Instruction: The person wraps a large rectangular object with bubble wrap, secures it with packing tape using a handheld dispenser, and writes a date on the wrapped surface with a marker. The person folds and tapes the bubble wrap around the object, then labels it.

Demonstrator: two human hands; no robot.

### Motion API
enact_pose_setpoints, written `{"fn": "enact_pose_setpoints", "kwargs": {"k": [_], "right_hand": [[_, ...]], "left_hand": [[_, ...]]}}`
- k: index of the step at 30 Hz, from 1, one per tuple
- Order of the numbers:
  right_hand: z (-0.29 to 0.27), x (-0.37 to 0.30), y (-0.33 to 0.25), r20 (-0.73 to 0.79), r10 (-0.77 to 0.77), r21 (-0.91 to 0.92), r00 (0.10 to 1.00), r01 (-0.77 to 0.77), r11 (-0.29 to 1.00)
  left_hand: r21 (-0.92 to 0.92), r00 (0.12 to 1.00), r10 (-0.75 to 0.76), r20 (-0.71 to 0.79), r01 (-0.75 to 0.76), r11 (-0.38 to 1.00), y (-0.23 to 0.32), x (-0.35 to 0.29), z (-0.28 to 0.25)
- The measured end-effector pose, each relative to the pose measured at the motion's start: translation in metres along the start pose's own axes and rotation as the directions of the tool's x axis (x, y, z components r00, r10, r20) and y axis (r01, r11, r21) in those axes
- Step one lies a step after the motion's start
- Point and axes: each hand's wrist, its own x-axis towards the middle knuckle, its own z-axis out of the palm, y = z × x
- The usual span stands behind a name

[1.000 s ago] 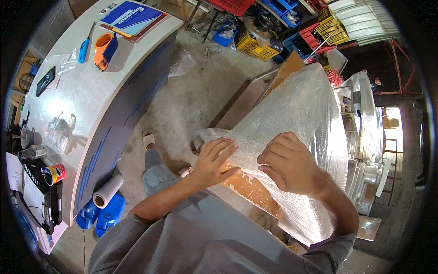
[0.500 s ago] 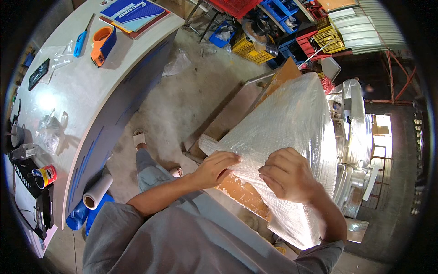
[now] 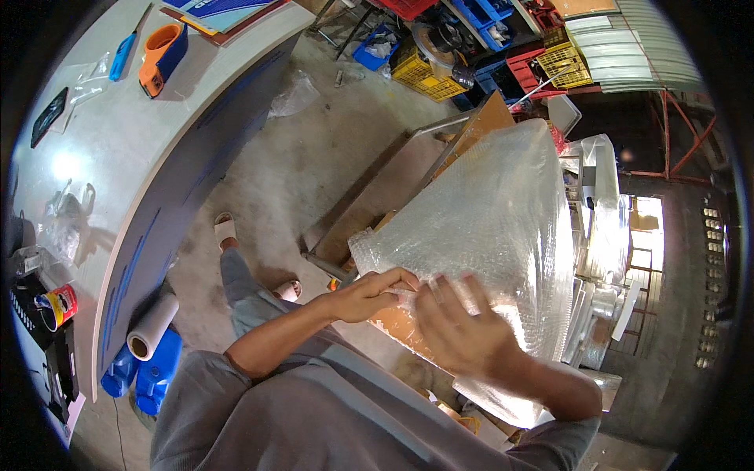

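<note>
A large clear bubble wrap sheet (image 3: pixel 487 204) is draped over a brown board (image 3: pixel 404 330) in front of me. My left hand (image 3: pixel 369 296) is closed in a pinch at the near edge of the wrap. Close beside it, my right hand (image 3: pixel 467 326) hovers over the same edge, its fingers stretched out and spread, somewhat blurred by motion. I see nothing held in the right hand. Part of the wrap hangs down below my right forearm.
At left is a curved table (image 3: pixel 169 110) holding an orange tape dispenser (image 3: pixel 161 59), a blue-handled screwdriver (image 3: pixel 122 55) and a phone (image 3: pixel 49 118). A plastic film roll (image 3: pixel 153 328) and blue jugs (image 3: pixel 159 369) stand beside it. Crates (image 3: pixel 428 74) lie at the back.
My right hand has moved left toward my left hand, and its curled fingers have spread. The left hand stays at the wrap's edge. The whole view has shifted slightly.
</note>
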Motion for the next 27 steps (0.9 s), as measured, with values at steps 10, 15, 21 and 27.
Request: {"fn": "enact_pose_setpoints", "kwargs": {"k": [10, 15, 21, 27], "right_hand": [[0.037, 0.005, -0.018, 0.174, -0.036, -0.057, 0.984, 0.046, 0.997], [0.038, 0.008, -0.017, 0.130, -0.036, 0.003, 0.991, 0.036, 0.999], [0.041, 0.009, -0.016, 0.077, -0.031, 0.017, 0.997, 0.030, 0.999], [0.041, 0.010, -0.016, 0.087, -0.046, -0.001, 0.995, 0.046, 0.999]], "left_hand": [[0.816, 0.785, 0.522, -0.333, -0.037, 0.577, -0.041, -0.038, -0.017], [0.849, 0.789, 0.589, -0.172, -0.184, 0.495, -0.076, -0.032, -0.022], [0.605, 0.828, 0.415, -0.378, -0.119, 0.787, -0.093, -0.045, -0.007], [0.516, 0.930, 0.201, -0.307, -0.015, 0.856, -0.084, -0.049, -0.007]]}}
